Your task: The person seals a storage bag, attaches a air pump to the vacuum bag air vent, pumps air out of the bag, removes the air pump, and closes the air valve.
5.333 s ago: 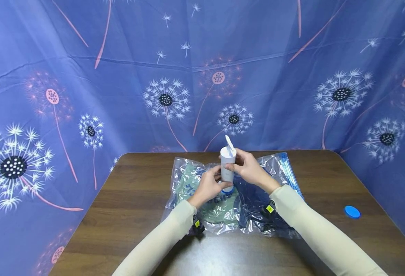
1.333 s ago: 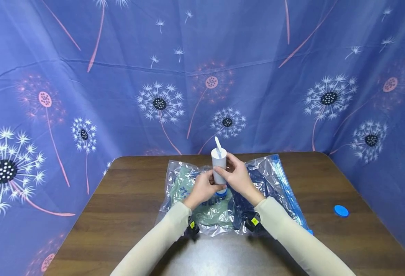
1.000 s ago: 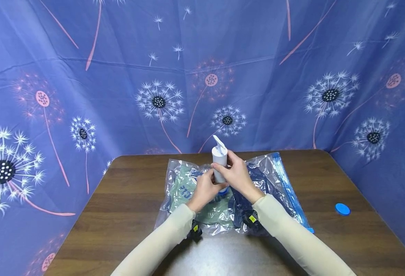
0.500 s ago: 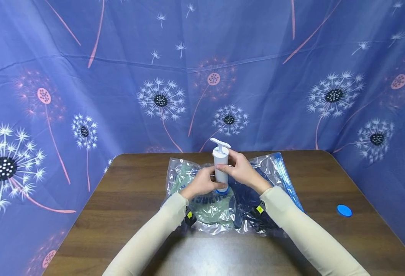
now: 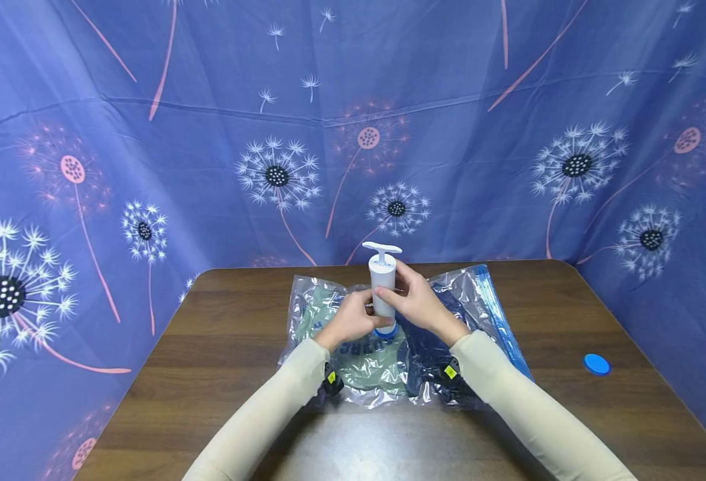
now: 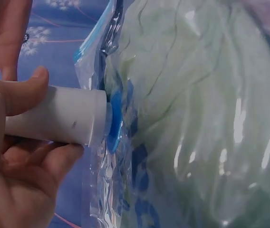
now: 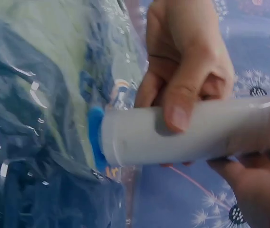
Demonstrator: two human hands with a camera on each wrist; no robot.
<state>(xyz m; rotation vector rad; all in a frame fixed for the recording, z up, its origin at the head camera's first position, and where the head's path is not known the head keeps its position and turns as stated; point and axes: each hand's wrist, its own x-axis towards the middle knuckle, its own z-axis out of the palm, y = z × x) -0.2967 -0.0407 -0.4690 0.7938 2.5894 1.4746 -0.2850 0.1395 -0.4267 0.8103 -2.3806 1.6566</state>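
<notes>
Right now both hands are wrapped around a white hand pump (image 5: 382,288) that stands upright on a clear plastic storage bag (image 5: 475,300) lying flat on a brown wooden table (image 5: 226,361). The left hand (image 5: 350,318) grips the lower part of the pump barrel, with the thumb across the near side and the other fingers curled behind. The right hand (image 5: 411,300) holds the barrel just above the left hand's grip, its fingers closed round the tube.

Directly below the grip, the pump's foot sits on a round blue valve (image 6: 114,121) in the bag. Under the plastic lie folded clothes: a pale green garment (image 5: 369,357) on the left-hand side of the grip and a dark blue one (image 5: 431,341) on the right-hand side. The T-shaped handle (image 5: 381,248) sticks up just above both hands, with neither hand on it.

To do this step well, I judge the barrel should stay straight up and pressed squarely on the valve; whether the seal is tight is hard to tell from the blurred wrist views.

Well away to the right of the grip, a loose blue cap (image 5: 596,364) lies on the table.
</notes>
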